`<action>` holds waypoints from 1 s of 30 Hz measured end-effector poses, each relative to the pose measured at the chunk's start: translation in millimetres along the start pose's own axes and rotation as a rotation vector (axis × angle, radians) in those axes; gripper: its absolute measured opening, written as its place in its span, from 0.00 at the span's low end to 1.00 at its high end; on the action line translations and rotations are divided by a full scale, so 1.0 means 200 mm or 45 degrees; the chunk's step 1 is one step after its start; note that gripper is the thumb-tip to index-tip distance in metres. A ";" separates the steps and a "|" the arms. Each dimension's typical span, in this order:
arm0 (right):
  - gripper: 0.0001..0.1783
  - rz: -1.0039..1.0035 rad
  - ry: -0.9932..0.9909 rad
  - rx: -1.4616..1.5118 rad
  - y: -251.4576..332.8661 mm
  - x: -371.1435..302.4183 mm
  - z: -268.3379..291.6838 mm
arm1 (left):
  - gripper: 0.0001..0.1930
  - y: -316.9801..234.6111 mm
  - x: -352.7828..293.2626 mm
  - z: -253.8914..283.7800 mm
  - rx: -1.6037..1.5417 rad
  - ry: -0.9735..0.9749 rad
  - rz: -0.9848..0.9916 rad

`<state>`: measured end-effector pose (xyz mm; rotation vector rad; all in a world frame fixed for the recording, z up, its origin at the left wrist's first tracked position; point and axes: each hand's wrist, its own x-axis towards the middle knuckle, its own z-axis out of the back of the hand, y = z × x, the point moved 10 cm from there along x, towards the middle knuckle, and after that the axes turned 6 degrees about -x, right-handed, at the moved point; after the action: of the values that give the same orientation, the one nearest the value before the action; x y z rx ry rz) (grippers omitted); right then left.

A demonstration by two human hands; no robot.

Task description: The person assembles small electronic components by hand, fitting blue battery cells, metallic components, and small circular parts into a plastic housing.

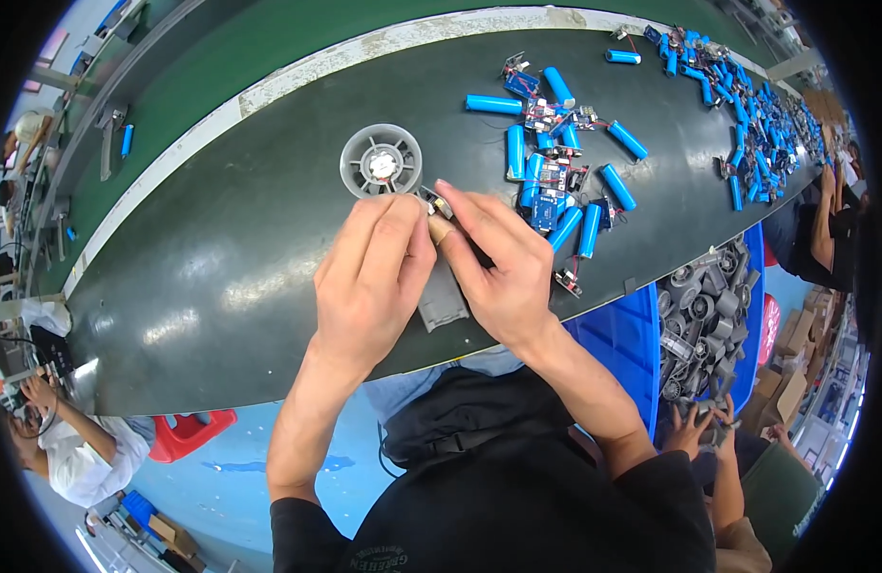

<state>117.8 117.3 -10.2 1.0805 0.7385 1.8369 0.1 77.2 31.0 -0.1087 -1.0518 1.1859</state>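
Observation:
A grey round fan housing (pixel 383 164) with spokes and a pale hub lies on the dark green work surface, just beyond my fingers. Below it, between my wrists, a grey handle-like piece (pixel 443 304) shows; my hands hide whether the two join. My left hand (pixel 372 263) is closed, thumb and fingertips pinched at the top of the grey piece. Closed as well, my right hand (pixel 503 263) pinches a small dark electronic part (pixel 441 204) between thumb and forefinger. Fine details between the fingertips are covered.
Blue cylindrical batteries wired to circuit boards (pixel 555 177) lie to the right, with a larger heap (pixel 761 119) farther along. A blue bin (pixel 617 334) of grey housings (pixel 699 320) stands at the right edge, near another person's hands (pixel 699 430). A red stool (pixel 192 435) is at left.

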 end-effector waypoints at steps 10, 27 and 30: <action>0.20 0.050 -0.013 -0.006 0.01 0.00 0.00 | 0.13 0.02 -0.01 -0.03 -0.073 0.028 0.066; 0.18 0.160 -0.065 -0.184 0.06 -0.02 -0.01 | 0.09 -0.01 0.00 -0.04 0.010 0.035 0.026; 0.17 0.200 -0.091 -0.183 0.07 -0.01 0.00 | 0.15 -0.03 0.01 -0.04 0.084 0.019 -0.043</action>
<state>113.9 108.1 0.6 1.1295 0.4832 1.9405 10.1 79.2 31.3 -0.0479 -0.9966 1.1862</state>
